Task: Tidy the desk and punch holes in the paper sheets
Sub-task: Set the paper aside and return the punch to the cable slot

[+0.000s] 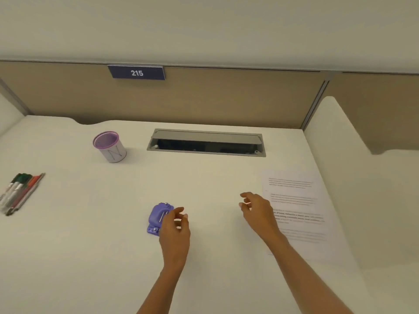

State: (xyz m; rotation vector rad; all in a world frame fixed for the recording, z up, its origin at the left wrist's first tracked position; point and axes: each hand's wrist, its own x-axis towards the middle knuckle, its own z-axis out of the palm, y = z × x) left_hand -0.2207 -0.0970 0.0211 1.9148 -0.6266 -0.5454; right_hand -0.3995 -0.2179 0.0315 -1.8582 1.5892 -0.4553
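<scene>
Near the middle of the desk (90,245), the purple hole punch (157,217) lies with its long axis running near to far, the far end leaning slightly right. My left hand (175,230) is at its right side, fingers loosely curled and holding nothing. My right hand (257,209), fingers relaxed and apart, hangs over the left edge of the paper sheets (301,200).

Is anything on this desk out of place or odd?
The markers lie loose at the left of the desk, apart from the upright pen cup. Nothing looks spilled or damaged.
</scene>
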